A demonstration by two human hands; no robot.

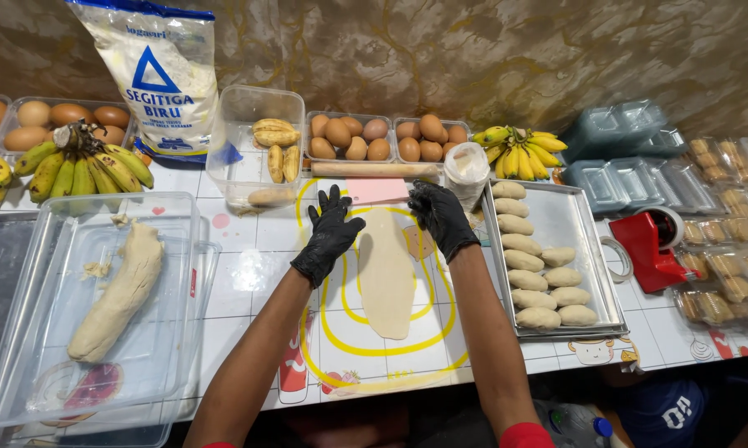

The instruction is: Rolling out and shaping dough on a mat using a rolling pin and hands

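A long flat strip of rolled dough (386, 272) lies on a printed mat (341, 348) in front of me. My left hand (329, 232), in a black glove, hovers just left of the strip's far end with fingers spread and holds nothing. My right hand (442, 217), also gloved in black, is at the strip's far right corner with fingers curled down; nothing is in it. A wooden rolling pin (374, 169) lies just beyond both hands, next to a pink scraper (377, 190).
A metal tray (573, 224) at right holds several shaped dough pieces. A clear plastic bin (26, 332) at left holds a dough log (121, 290). Along the wall stand bananas (80, 170), eggs (353, 137), a flour bag (162, 75) and a clear tub (262, 124). A red tape dispenser (652, 249) sits far right.
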